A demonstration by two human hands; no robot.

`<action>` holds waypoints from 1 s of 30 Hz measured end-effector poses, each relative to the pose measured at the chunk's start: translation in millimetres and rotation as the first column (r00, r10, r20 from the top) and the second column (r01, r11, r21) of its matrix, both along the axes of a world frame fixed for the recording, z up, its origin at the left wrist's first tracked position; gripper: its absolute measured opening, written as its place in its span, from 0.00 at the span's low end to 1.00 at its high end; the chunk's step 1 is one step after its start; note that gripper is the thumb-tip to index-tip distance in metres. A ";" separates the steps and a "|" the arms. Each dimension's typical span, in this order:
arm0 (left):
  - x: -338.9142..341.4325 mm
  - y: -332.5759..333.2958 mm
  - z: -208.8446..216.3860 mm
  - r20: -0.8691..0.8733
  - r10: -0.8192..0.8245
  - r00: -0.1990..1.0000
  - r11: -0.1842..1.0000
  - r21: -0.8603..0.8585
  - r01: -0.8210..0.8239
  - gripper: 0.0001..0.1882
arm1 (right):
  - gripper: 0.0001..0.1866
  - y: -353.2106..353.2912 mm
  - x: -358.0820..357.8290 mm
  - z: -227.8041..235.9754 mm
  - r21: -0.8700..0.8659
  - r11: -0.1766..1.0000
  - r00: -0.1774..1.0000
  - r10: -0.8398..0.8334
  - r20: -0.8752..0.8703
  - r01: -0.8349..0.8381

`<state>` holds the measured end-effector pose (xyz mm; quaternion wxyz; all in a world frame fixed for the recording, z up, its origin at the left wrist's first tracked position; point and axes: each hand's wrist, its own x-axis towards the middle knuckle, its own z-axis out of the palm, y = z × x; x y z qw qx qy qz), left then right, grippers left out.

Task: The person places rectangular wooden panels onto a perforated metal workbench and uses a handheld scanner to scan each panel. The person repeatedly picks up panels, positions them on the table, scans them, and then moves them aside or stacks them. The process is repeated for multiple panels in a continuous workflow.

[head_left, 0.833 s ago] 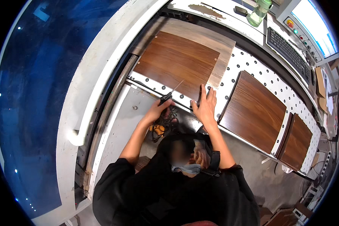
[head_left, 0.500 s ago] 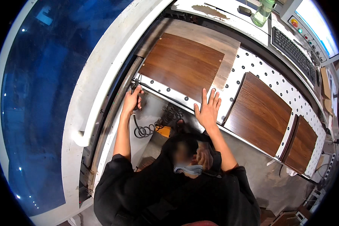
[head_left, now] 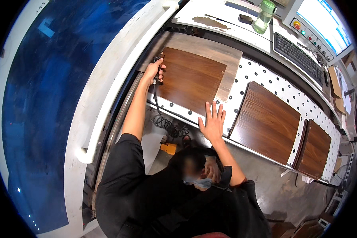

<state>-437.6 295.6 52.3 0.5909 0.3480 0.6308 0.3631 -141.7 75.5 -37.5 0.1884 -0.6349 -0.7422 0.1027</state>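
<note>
My left hand (head_left: 153,71) is closed around a black air blow gun (head_left: 158,75), over the left edge of a dark brown wood-grain panel (head_left: 194,77). From the gun a black hose (head_left: 156,99) runs down into coils beside the table. The panel lies partly over a paler wooden board (head_left: 226,52); small round holes show near its corners. My right hand (head_left: 213,126) rests flat at the panel's near right corner, fingers spread, holding nothing.
Stacked brown panels (head_left: 265,123) and a smaller pile (head_left: 315,148) lie rightward on the white studded table (head_left: 254,73). Behind stand a keyboard (head_left: 297,57), a green bottle (head_left: 263,18) and a control screen (head_left: 325,23). A white machine rail (head_left: 107,107) borders the left.
My left hand has moved the blow gun up and away from me, from the table's near left edge to over the panel's left side. My right hand stays at the near corner.
</note>
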 end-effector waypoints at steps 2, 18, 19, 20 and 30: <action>18.9 2.1 6.0 0.041 -0.111 0.993 0.992 -0.048 0.112 0.22 | 0.40 0.2 1.8 -0.8 -0.004 1.000 1.000 -0.010 0.004 0.010; -1.3 -128.2 37.0 -0.134 -0.170 0.976 0.984 0.023 0.174 0.26 | 0.40 0.7 1.6 2.6 -0.035 0.999 0.999 0.007 0.038 -0.005; -6.6 -146.5 54.3 -0.154 -0.266 0.952 0.961 0.033 0.274 0.27 | 0.40 2.0 1.5 2.9 -0.046 0.999 0.999 0.013 0.050 -0.010; -8.3 -166.6 78.6 -0.143 -0.336 0.931 0.939 0.034 0.344 0.28 | 0.41 3.1 1.4 3.0 -0.035 0.999 0.999 0.010 0.045 -0.009; -56.7 -287.2 116.1 -0.341 0.848 0.405 0.455 0.860 -0.230 0.22 | 0.41 2.0 0.9 -0.4 0.021 1.000 1.000 0.004 0.013 -0.005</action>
